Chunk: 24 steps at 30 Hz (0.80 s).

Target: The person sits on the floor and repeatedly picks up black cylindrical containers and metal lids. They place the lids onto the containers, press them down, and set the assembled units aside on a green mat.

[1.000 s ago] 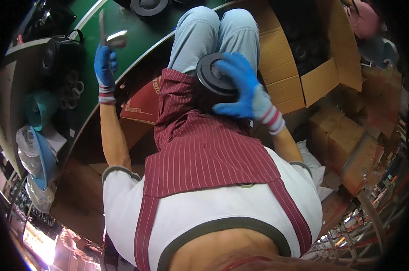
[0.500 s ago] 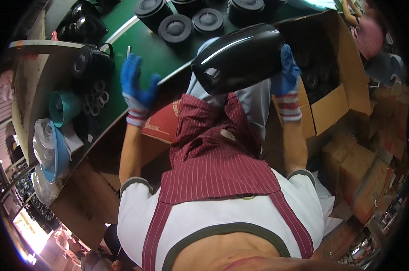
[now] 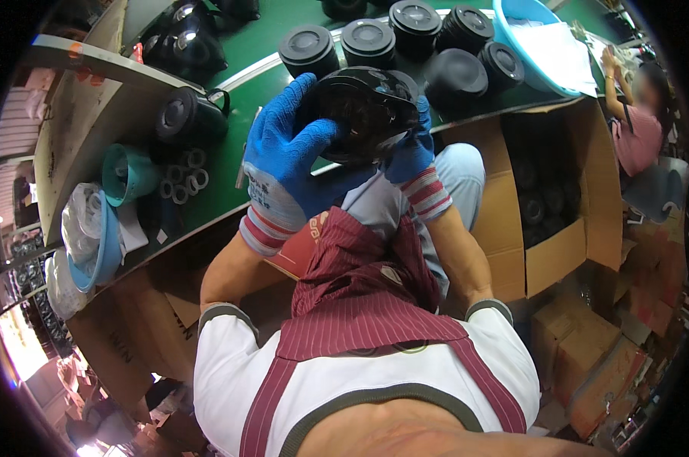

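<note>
Between my two blue-gloved hands is a glossy black jug-shaped shell (image 3: 357, 114), tilted so that its dark rounded end faces me. My left hand (image 3: 289, 148) wraps its left side, the thumb lying over the near face. The fingers of my right hand (image 3: 413, 148) grip the lower right edge. Just beyond the shell, several black lidded cylinders (image 3: 367, 42) stand on the green table (image 3: 238, 107). What lies inside the shell is too dark to make out.
To the left are a black jug with a handle (image 3: 183, 114), a teal cup (image 3: 127, 175), several pale rings (image 3: 183, 179) and a blue basin (image 3: 107, 244). An open cardboard box (image 3: 504, 221) holding black parts stands at right. Another person (image 3: 635, 137) sits beyond it.
My left hand, formerly apart and open, now holds the shell too. The shell has swung from lying sideways to having one end toward me and shifted left. My right hand moved left with it.
</note>
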Tool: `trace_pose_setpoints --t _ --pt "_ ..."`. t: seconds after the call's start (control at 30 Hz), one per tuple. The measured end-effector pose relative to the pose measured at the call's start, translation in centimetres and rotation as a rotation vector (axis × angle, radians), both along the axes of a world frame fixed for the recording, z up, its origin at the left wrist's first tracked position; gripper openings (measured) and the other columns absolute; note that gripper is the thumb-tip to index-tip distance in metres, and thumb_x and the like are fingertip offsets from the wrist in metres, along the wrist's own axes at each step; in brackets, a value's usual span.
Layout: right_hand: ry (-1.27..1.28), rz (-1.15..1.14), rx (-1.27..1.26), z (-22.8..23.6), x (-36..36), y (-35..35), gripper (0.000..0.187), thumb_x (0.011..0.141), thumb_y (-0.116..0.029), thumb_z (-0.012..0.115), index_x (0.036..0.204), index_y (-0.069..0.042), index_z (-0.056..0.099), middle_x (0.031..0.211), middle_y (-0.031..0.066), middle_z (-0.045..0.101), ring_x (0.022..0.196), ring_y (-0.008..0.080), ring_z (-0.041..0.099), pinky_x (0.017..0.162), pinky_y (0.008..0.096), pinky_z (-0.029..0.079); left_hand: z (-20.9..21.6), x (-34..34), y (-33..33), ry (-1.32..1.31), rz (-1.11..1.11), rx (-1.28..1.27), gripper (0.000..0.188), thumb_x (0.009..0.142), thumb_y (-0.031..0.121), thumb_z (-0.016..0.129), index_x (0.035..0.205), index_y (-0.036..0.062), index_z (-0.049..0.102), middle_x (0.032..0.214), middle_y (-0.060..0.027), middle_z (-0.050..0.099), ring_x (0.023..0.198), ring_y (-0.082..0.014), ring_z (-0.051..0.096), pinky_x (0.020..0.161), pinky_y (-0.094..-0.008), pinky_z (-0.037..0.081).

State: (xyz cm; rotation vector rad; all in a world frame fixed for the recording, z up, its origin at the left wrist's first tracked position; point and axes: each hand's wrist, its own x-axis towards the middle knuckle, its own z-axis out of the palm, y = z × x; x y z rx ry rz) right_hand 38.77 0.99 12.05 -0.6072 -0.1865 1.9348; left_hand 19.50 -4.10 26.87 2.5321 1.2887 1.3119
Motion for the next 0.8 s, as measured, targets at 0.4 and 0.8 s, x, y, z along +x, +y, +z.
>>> trace_pose_setpoints --t 0.4,0.8 --pt "0.014 0.285 0.134 -0.3 3.5 -0.1 0.071 0.105 -0.059 0.041 0.156 -0.01 0.041 0.149 0.0172 0.054 0.136 0.0354 0.053 0.113 0.0543 0.043 -0.9 -6.9 32.1 0.254 0.688 0.685 0.035 0.081 0.029 0.082 0.109 0.009 0.074 0.122 -0.0138 0.067 0.101 -0.0276 0.067 0.08 -0.0375 0.058" --pt "0.181 0.295 0.018 -2.6 5.7 -1.6 0.056 0.11 -0.035 0.039 0.157 -0.004 0.036 0.151 0.024 0.049 0.139 0.0409 0.048 0.118 0.0551 0.039 -13.4 -10.8 47.1 0.161 0.75 -0.092 0.063 0.088 0.053 0.069 0.141 0.0208 0.056 0.146 -0.0168 0.055 0.133 -0.039 0.053 0.108 -0.0526 0.044"
